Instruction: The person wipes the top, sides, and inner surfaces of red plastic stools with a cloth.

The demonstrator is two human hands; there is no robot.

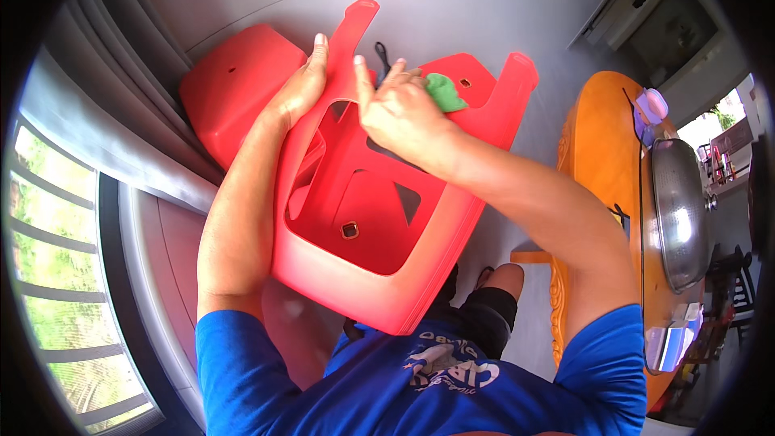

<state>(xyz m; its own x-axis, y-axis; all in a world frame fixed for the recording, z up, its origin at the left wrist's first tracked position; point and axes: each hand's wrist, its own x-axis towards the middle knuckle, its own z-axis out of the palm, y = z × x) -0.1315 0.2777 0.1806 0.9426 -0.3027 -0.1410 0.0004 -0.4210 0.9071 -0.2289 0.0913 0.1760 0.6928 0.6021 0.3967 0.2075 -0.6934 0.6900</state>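
A red plastic stool (363, 290) is tipped over in front of my torso, its legs pointing away from me and a large cut-out in the side facing up. My left hand (307, 85) is pressed along the outside of the left leg, steadying the stool. Over the far rim of the cut-out, my right hand (402, 112) bends its fingers around a green cloth (445, 92), with one finger sticking out. Part of the cloth is hidden under that hand. A dark cord loop (381, 60) shows just beyond the fingers.
Another red plastic stool (242, 91) is at the left by a grey curtain (121, 103) and a barred window (60, 254). A red panel with a hole (463, 66) shows beyond my right hand. To the right, an orange wooden table (605, 133) bears a large domed metal lid (681, 212).
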